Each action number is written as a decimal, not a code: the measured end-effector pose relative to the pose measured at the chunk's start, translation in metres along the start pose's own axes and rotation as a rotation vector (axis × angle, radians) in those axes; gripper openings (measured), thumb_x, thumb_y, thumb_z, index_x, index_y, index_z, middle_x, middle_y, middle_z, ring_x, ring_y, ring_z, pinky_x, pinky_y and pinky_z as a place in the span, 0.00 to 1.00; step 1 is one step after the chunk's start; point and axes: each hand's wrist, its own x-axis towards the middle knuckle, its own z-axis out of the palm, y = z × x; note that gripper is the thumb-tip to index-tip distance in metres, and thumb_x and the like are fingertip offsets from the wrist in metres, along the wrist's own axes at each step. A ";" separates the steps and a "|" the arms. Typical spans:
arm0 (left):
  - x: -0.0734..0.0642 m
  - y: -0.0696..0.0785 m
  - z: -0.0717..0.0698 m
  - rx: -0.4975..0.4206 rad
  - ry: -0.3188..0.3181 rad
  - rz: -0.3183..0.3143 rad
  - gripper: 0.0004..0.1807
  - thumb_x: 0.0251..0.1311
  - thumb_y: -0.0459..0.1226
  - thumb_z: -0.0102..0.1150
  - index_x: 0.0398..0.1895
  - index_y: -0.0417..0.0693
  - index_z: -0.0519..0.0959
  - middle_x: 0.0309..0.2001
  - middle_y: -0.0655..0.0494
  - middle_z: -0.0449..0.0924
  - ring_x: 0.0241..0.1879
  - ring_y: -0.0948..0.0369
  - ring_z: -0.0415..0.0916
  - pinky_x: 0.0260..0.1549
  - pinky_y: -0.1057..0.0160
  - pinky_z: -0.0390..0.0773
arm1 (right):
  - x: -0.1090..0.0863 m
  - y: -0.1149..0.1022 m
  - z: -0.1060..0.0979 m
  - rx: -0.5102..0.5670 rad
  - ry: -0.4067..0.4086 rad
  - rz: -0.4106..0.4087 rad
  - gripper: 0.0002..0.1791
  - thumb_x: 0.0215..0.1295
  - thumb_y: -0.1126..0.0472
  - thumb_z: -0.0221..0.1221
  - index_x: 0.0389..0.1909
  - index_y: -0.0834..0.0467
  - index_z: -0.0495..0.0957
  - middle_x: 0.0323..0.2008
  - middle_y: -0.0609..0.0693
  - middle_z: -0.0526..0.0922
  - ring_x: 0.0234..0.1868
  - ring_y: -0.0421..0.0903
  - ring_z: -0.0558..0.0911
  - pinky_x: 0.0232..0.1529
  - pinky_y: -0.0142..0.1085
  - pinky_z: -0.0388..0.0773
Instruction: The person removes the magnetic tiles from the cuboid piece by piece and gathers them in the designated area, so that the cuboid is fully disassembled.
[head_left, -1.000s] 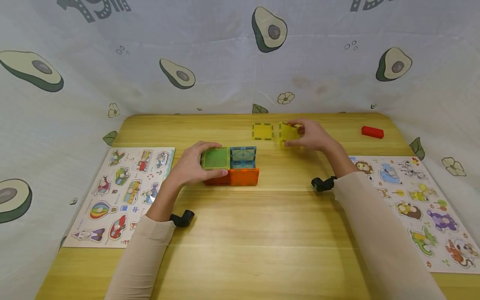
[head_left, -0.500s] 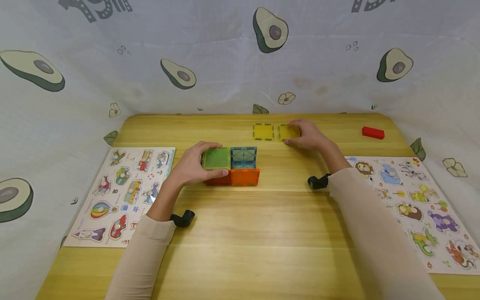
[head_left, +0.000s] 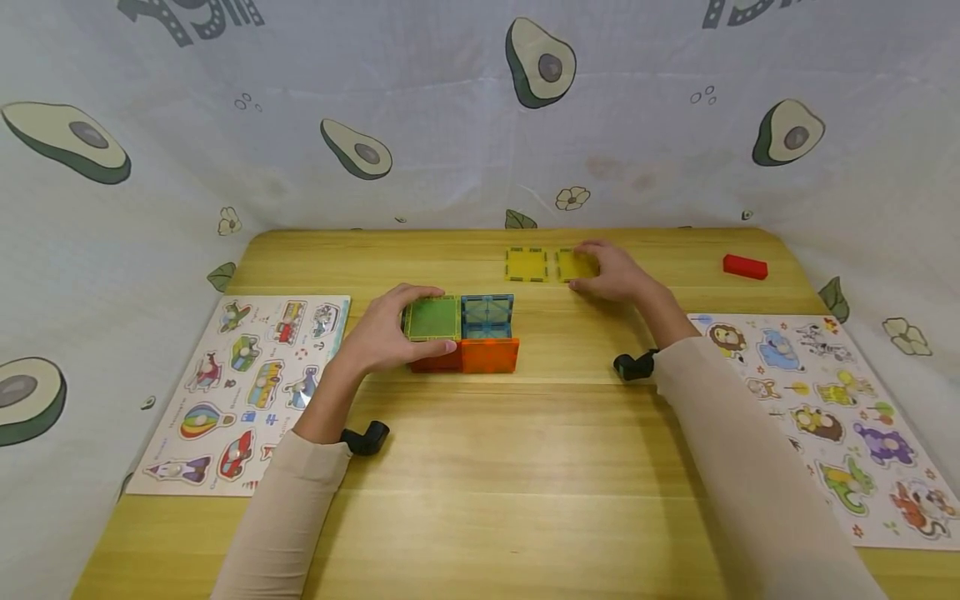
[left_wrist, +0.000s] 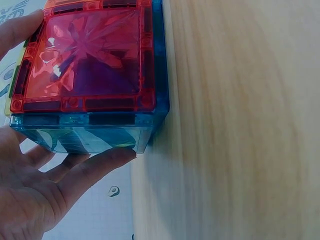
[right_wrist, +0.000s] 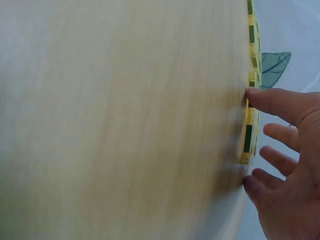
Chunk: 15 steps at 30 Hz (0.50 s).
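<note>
As the spread left hand (head_left: 384, 329) grips 1 cube (head_left: 435, 318), the right hand (head_left: 618, 273) pinches 1 tile (head_left: 570, 265) — puzzles (head_left: 251, 354) (head_left: 855, 433) flanking.

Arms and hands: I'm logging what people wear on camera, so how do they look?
The left sleeve and right sleeve are plain, long and beige. A small, bent black device juts out near each sleeve's end. The left hand and right hand are bare, with no gloves or rings visible.

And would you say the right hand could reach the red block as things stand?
Probably yes: only tabletop shows between the right hand and the red block, though that hand would likely have to leave the yellow tile it touches first.
</note>
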 end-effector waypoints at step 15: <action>0.000 0.002 -0.001 -0.009 -0.014 -0.009 0.42 0.51 0.58 0.75 0.71 0.61 0.73 0.69 0.53 0.72 0.60 0.49 0.74 0.59 0.43 0.76 | -0.036 -0.025 -0.004 0.223 0.145 -0.039 0.37 0.73 0.53 0.63 0.76 0.60 0.63 0.77 0.63 0.62 0.75 0.68 0.64 0.72 0.62 0.66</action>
